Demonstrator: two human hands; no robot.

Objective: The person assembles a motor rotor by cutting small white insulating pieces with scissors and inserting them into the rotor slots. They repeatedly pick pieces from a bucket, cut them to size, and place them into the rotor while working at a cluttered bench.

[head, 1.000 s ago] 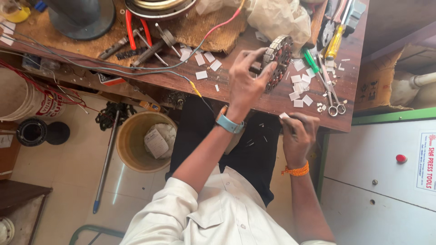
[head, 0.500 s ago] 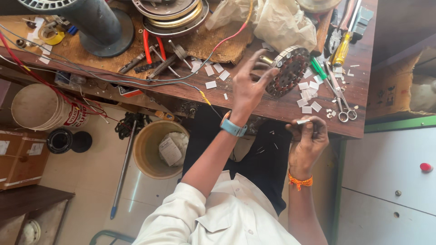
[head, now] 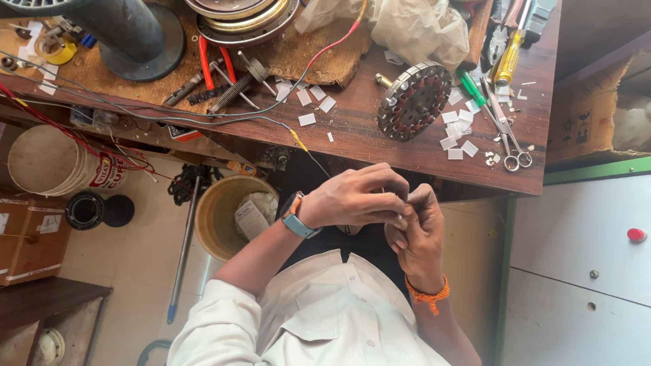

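Something small, too hidden to name, sits pinched between the left hand and the right hand, whose fingertips press together in front of the person's chest, below the worktop edge, probably held close for fine finger work. Just beyond on the worktop lies a round motor stator with copper windings, with small white paper slips, scissors and a green screwdriver beside it within easy reach. Whether the pinched thing is one of those slips cannot be told, since the fingers cover it.

Scissors, green screwdriver on bench; bucket, white pail on floor.
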